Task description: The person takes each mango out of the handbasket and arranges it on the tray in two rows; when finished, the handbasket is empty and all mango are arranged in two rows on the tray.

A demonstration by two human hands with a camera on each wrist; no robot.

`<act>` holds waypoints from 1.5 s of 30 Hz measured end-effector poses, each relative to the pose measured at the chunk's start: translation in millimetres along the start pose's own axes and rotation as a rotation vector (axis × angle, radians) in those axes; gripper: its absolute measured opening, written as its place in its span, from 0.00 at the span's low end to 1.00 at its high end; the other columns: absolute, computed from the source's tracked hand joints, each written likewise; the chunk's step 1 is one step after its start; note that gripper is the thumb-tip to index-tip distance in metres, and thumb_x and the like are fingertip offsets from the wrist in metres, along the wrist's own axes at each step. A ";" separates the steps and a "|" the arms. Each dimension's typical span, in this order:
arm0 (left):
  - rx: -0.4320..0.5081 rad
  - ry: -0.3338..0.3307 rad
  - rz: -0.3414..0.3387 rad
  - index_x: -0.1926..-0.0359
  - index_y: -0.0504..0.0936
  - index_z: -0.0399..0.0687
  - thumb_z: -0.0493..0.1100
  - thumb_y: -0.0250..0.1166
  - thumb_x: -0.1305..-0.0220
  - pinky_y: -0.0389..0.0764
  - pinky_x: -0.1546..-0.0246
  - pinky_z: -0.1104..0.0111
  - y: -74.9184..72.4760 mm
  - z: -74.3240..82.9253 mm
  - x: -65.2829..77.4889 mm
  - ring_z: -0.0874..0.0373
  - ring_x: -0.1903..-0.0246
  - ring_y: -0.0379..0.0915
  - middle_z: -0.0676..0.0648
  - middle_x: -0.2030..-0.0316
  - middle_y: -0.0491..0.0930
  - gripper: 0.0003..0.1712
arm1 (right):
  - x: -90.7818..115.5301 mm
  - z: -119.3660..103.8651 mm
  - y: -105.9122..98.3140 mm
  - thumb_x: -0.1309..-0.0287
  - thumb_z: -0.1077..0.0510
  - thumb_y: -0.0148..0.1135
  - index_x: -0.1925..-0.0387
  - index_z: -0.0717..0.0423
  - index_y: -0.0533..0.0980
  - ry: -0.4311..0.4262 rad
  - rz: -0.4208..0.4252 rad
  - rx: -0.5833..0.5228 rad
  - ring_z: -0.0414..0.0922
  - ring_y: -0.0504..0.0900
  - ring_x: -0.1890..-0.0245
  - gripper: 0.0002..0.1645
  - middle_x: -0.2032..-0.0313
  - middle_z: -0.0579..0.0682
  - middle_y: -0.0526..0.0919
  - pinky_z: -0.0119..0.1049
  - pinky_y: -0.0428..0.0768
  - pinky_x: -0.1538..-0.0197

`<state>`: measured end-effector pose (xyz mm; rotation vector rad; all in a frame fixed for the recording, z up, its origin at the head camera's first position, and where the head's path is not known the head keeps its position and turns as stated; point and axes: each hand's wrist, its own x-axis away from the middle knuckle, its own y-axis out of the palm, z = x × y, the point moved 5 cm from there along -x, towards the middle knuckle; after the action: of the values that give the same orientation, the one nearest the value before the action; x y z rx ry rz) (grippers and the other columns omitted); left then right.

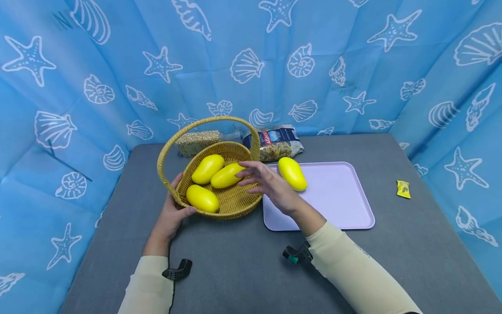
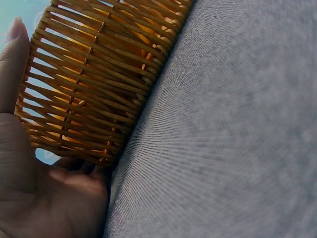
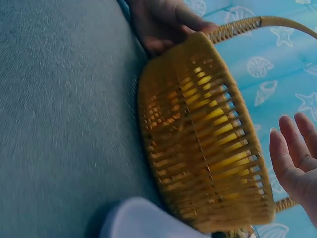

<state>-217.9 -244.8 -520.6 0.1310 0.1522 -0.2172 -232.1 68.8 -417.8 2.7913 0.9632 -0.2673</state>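
Observation:
A wicker basket with a tall arched handle stands on the table, three yellow mangoes lying inside it. My left hand grips the basket's left side, thumb at the rim and the other fingers partly hidden behind the wall. In the left wrist view that thumb lies along the woven side. Above the basket's right edge is my right hand, fingers spread a little and holding nothing. One more mango lies on the lilac tray, near its upper left corner.
Behind the basket lie a bag of pale grains and a pasta bag. A small yellow packet sits at the table's right. Blue shell-patterned curtains surround the grey table.

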 end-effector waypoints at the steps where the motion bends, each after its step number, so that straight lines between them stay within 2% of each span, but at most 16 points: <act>1: -0.002 0.000 0.001 0.10 0.46 0.57 0.27 0.72 0.29 0.69 0.33 0.68 0.0 0.0 -0.1 0.49 0.23 0.55 0.41 0.15 0.48 0.59 | -2.3 1.7 2.3 0.25 0.18 0.44 0.19 0.68 0.60 0.002 -0.004 -0.004 0.72 0.73 0.33 0.62 0.31 0.69 0.74 0.68 0.73 0.34; 9: 0.000 -0.009 0.004 0.10 0.47 0.58 0.29 0.74 0.29 0.69 0.33 0.68 1.0 -1.0 0.7 0.48 0.23 0.55 0.41 0.15 0.48 0.60 | -21.1 14.8 24.3 0.21 0.22 0.41 0.19 0.62 0.62 0.050 -0.055 0.026 0.69 0.75 0.33 0.55 0.31 0.65 0.74 0.66 0.74 0.34; 15: -0.005 -0.021 0.015 0.11 0.47 0.59 0.29 0.73 0.29 0.70 0.33 0.68 1.6 -0.3 1.5 0.47 0.24 0.55 0.42 0.16 0.49 0.59 | -35.3 23.3 42.3 0.14 0.38 0.34 0.18 0.62 0.62 0.090 -0.089 0.041 0.71 0.73 0.32 0.41 0.30 0.69 0.72 0.68 0.73 0.34; 18: -0.010 -0.024 0.015 0.11 0.47 0.59 0.28 0.72 0.28 0.70 0.33 0.68 1.7 0.1 2.2 0.48 0.24 0.56 0.41 0.16 0.49 0.59 | -42.3 29.2 50.3 0.13 0.42 0.34 0.18 0.62 0.62 0.120 -0.099 0.050 0.71 0.71 0.30 0.38 0.29 0.71 0.70 0.68 0.72 0.33; 25: -0.004 0.004 0.000 0.10 0.47 0.59 0.26 0.71 0.28 0.72 0.35 0.68 2.1 2.0 1.7 0.49 0.27 0.60 0.38 0.16 0.50 0.59 | -57.5 44.3 59.8 0.12 0.40 0.38 0.18 0.61 0.62 0.224 -0.118 0.198 0.61 0.72 0.29 0.39 0.27 0.66 0.71 0.62 0.72 0.31; 29: 0.001 0.015 -0.011 0.10 0.46 0.57 0.26 0.71 0.28 0.72 0.34 0.68 2.6 1.9 0.5 0.49 0.27 0.61 0.37 0.16 0.49 0.59 | -61.8 50.2 61.8 0.12 0.39 0.37 0.18 0.61 0.63 0.259 -0.169 0.274 0.55 0.73 0.31 0.39 0.25 0.63 0.71 0.56 0.72 0.30; 31: -0.004 0.011 -0.009 0.10 0.45 0.57 0.26 0.70 0.28 0.73 0.35 0.68 2.5 1.4 0.6 0.50 0.27 0.61 0.38 0.16 0.49 0.59 | -62.9 53.1 62.5 0.12 0.36 0.38 0.17 0.60 0.62 0.271 -0.200 0.325 0.50 0.73 0.30 0.41 0.24 0.58 0.71 0.51 0.70 0.28; 36: -0.013 0.007 -0.013 0.10 0.44 0.56 0.25 0.69 0.28 0.76 0.38 0.67 3.3 1.9 1.9 0.49 0.27 0.61 0.37 0.16 0.49 0.60 | -63.8 61.6 64.6 0.16 0.31 0.46 0.16 0.56 0.62 0.289 -0.264 0.460 0.43 0.68 0.25 0.45 0.21 0.52 0.69 0.44 0.65 0.25; 38: -0.013 0.006 -0.014 0.10 0.44 0.57 0.25 0.70 0.28 0.77 0.38 0.67 3.2 2.3 2.4 0.46 0.26 0.61 0.37 0.17 0.49 0.60 | -64.1 63.5 65.7 0.17 0.32 0.50 0.16 0.57 0.62 0.290 -0.280 0.514 0.43 0.69 0.26 0.45 0.22 0.52 0.69 0.43 0.65 0.25; 42: -0.023 -0.009 -0.006 0.10 0.44 0.59 0.26 0.71 0.28 0.76 0.37 0.68 2.0 1.2 2.7 0.40 0.24 0.57 0.37 0.17 0.49 0.61 | -65.4 64.5 66.6 0.20 0.37 0.61 0.21 0.58 0.69 0.256 -0.297 0.592 0.40 0.74 0.34 0.41 0.28 0.49 0.76 0.40 0.70 0.30; 45: -0.031 -0.023 0.000 0.10 0.44 0.60 0.26 0.71 0.28 0.74 0.35 0.67 1.7 0.7 2.4 0.40 0.23 0.55 0.39 0.16 0.49 0.61 | -65.6 63.3 65.1 0.23 0.40 0.67 0.25 0.56 0.73 0.236 -0.279 0.584 0.39 0.77 0.41 0.36 0.35 0.46 0.80 0.38 0.73 0.36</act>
<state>-215.1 -243.8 -520.1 0.0980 0.1328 -0.2167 -249.4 -34.6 -457.2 3.2523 1.5535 -0.3006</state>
